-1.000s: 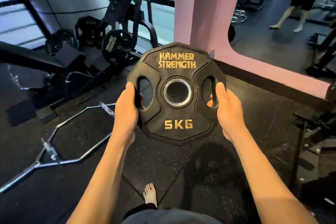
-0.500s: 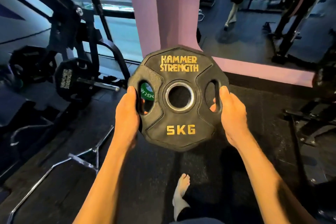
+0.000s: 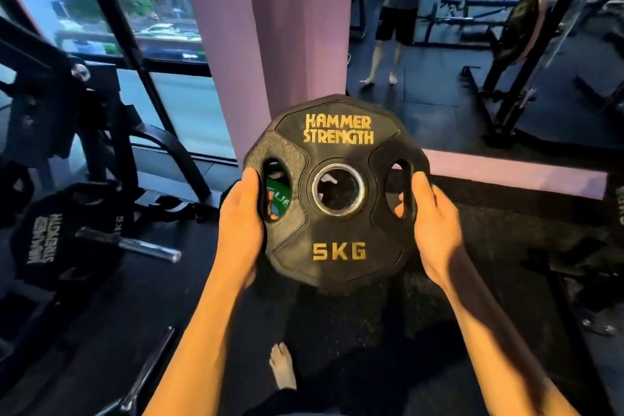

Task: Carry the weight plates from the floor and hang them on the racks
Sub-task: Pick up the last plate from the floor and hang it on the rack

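A black 5 kg weight plate (image 3: 337, 209) with gold lettering is held upright in front of me, above the dark floor. My left hand (image 3: 241, 223) grips its left edge, fingers curled through the left grip hole. My right hand (image 3: 435, 223) grips the right edge, fingertips showing through the right hole. At the left, a second black plate (image 3: 50, 240) hangs on a chrome peg (image 3: 135, 245) of a black machine rack (image 3: 101, 132). A green plate (image 3: 278, 199) shows only through the left hole.
A pink pillar (image 3: 270, 37) rises straight ahead, with windows to its left and a mirror to its right reflecting a standing person (image 3: 395, 20). Black rack frames (image 3: 516, 78) stand at the right. A chrome bar (image 3: 148, 378) lies on the floor bottom left. My bare foot (image 3: 283, 371) is below.
The view has swung and moved forward: the pillar and the loaded peg at the left are closer, the chrome floor bar has slid down and out. Both hands keep the same grip on the plate.
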Available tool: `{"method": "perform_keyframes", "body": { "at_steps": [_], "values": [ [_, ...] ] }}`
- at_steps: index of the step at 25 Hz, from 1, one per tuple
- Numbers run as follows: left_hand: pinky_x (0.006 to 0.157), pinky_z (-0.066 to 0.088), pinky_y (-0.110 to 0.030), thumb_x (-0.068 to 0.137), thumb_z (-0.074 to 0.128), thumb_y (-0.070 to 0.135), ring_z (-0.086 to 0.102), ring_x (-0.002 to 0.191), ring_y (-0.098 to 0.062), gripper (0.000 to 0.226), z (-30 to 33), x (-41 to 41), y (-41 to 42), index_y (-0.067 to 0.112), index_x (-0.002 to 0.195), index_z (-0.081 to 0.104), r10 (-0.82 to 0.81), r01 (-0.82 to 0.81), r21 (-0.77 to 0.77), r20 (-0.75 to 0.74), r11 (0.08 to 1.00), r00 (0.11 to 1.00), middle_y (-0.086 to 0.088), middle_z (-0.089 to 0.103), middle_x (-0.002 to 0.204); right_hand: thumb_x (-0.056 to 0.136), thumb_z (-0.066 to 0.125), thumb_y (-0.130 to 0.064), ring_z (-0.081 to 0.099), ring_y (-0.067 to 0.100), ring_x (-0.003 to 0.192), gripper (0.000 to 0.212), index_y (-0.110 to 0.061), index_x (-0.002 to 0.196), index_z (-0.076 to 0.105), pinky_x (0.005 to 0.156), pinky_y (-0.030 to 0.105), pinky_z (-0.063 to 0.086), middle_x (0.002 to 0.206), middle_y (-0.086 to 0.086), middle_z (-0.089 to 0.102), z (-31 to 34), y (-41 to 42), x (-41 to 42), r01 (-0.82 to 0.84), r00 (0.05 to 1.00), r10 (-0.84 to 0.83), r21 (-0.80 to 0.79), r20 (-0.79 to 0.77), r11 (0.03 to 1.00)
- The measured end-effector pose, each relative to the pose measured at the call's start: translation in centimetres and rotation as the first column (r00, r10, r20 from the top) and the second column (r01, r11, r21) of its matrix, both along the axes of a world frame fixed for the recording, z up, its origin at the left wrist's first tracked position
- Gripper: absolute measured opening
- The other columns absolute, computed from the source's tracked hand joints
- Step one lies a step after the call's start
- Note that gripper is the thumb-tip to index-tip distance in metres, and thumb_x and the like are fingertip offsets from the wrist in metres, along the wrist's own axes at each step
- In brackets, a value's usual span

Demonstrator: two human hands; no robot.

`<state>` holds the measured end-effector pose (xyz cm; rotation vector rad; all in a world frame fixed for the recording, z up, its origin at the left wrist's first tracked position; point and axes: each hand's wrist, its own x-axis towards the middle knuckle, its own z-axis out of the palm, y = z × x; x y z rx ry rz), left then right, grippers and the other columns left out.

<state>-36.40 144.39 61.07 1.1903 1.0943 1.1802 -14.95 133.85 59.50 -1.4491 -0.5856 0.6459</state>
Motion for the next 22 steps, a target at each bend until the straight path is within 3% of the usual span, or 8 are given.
{"method": "perform_keyframes", "body": {
  "at_steps": [3,5,7,9,14,16,19,22],
  "values": [
    [0.062,0.046,-0.029,0.081,0.048,0.065,0.055,0.06,-0.002,0.039,-0.5,3.6,8.6,0.034,0.062,0.063,-0.051,0.051,-0.007,-0.003,0.999,0.999,0.013,0.063,0.067,0.086,0.05,-0.063,0.06,0.008,0.052,0.045,-0.024,0.074,0.068,0.046,0.023,0.048,0.059,-0.004,0.064,-0.3,7.1,2.9,0.064,0.998,-0.064,0.014,0.011,0.998],
    [0.062,0.049,-0.027,0.085,0.05,0.059,0.055,0.062,-0.002,0.035,-0.7,5.7,13.5,0.035,0.064,0.065,-0.149,0.148,0.033,0.059,0.988,0.987,0.012,0.062,0.068,0.093,0.05,-0.057,0.062,0.008,0.056,0.043,-0.021,0.078,0.066,0.05,0.023,0.048,0.062,-0.004,0.066,-0.4,11.0,4.6,0.073,0.996,-0.076,0.046,0.048,0.996],
    [0.06,0.049,-0.021,0.085,0.053,0.057,0.054,0.065,-0.002,0.034,-0.7,7.9,18.7,0.029,0.07,0.063,-0.234,0.229,0.055,0.123,0.972,0.964,0.008,0.059,0.07,0.095,0.051,-0.052,0.066,0.015,0.074,0.04,-0.015,0.089,0.066,0.067,0.028,0.052,0.081,0.002,0.07,-0.4,15.4,5.9,0.047,0.999,-0.047,0.128,-0.004,0.991],
    [0.057,0.047,-0.014,0.089,0.052,0.056,0.055,0.064,0.001,0.038,-0.3,10.1,24.0,0.021,0.078,0.062,-0.291,0.282,0.099,0.1,0.954,0.951,0.01,0.059,0.069,0.091,0.051,-0.059,0.063,0.02,0.088,0.05,-0.011,0.095,0.065,0.081,0.035,0.05,0.095,0.005,0.067,0.0,19.4,7.4,0.117,0.992,-0.121,0.086,0.04,0.989],
    [0.069,0.053,-0.023,0.085,0.049,0.064,0.066,0.079,-0.006,0.051,0.1,17.3,32.7,0.019,0.09,0.072,-0.445,0.442,0.06,0.056,0.895,0.894,0.006,0.073,0.085,0.091,0.043,-0.063,0.059,0.001,0.054,0.049,-0.023,0.07,0.061,0.049,0.012,0.043,0.065,-0.006,0.069,0.6,25.1,11.9,0.401,0.904,-0.393,-0.018,0.17,0.916],
    [0.062,0.052,-0.017,0.08,0.051,0.067,0.067,0.073,-0.001,0.046,-0.1,21.1,35.1,0.026,0.08,0.072,-0.48,0.479,0.043,0.042,0.877,0.876,0.011,0.074,0.078,0.09,0.045,-0.064,0.059,0.003,0.054,0.05,-0.024,0.064,0.061,0.051,0.014,0.045,0.063,-0.005,0.068,0.5,26.5,14.4,0.459,0.875,-0.453,0.007,0.173,0.889],
    [0.064,0.046,-0.029,0.079,0.05,0.069,0.058,0.067,-0.011,0.049,-0.3,28.3,38.0,0.023,0.071,0.065,-0.544,0.543,0.043,0.015,0.838,0.839,0.003,0.063,0.069,0.085,0.049,-0.066,0.058,0.008,0.06,0.05,-0.024,0.063,0.062,0.06,0.028,0.046,0.065,-0.002,0.067,0.2,27.8,19.2,0.573,0.809,-0.573,0.039,0.131,0.818],
    [0.066,0.038,-0.033,0.091,0.047,0.062,0.048,0.066,-0.011,0.047,-0.4,36.1,39.8,0.018,0.076,0.057,-0.654,0.652,0.112,-0.017,0.75,0.756,0.001,0.053,0.068,0.084,0.045,-0.069,0.055,0.009,0.061,0.056,-0.017,0.066,0.059,0.062,0.035,0.043,0.073,0.009,0.066,0.1,28.4,24.4,0.673,0.73,-0.663,-0.007,0.167,0.739]
  ]
}}
